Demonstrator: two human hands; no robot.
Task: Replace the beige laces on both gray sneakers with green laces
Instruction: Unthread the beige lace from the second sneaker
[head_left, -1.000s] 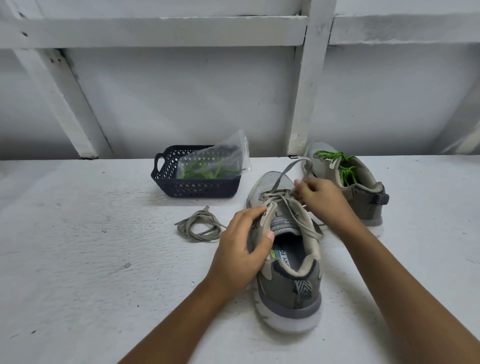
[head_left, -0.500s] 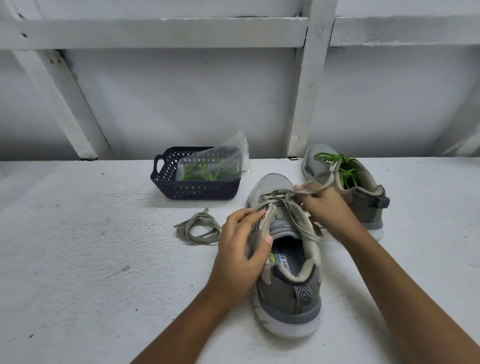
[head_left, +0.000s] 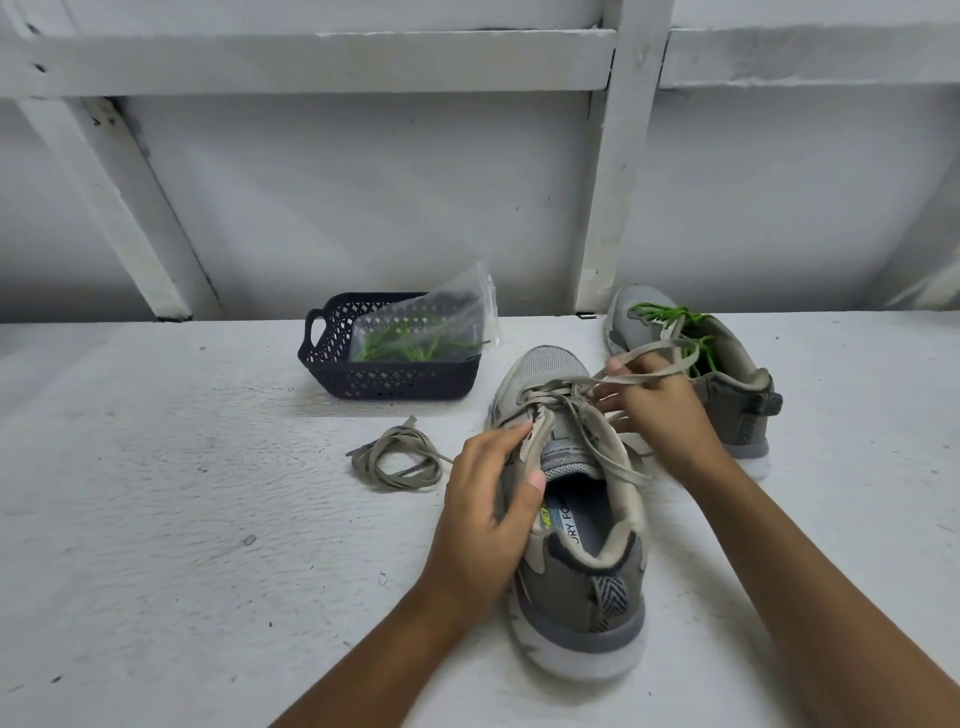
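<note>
Beige lace (head_left: 553, 397) is sitting in the lower eyelets of the near gray sneaker (head_left: 576, 582), and its upper rows are looking slack. A freed loop is arcing up over the right grip (head_left: 660, 410), which is pinching strands beside the shoe's right eyelet row. Left grip (head_left: 488, 499) is clasping the shoe's left collar, thumb lying on the inner edge by the tongue, fingers wrapping the outer side and pinning it to the tabletop (head_left: 156, 519).

Step in hand, as I'm reading it: unthreading the beige lace from this second shoe. This is calling for one crossing at a time, pulled straight out of its eyelet and working toward the toe, with the left grip bracing so the shoe isn't sliding. Yanking the whole loop is risking a snagged tip or a bunched tongue. The lace is touching the right grip's fingers and lying just ahead of the left grip's fingertips.

Far gray sneaker (head_left: 737, 395) is standing just behind the right grip, wearing green laces (head_left: 670, 314) — likely finished. A loose coiled beige lace (head_left: 397, 460) is lying left of the near shoe, near the left grip but apart. Further back-left, a navy basket (head_left: 384, 382) is holding a clear bag (head_left: 431, 325) of green laces.
</note>
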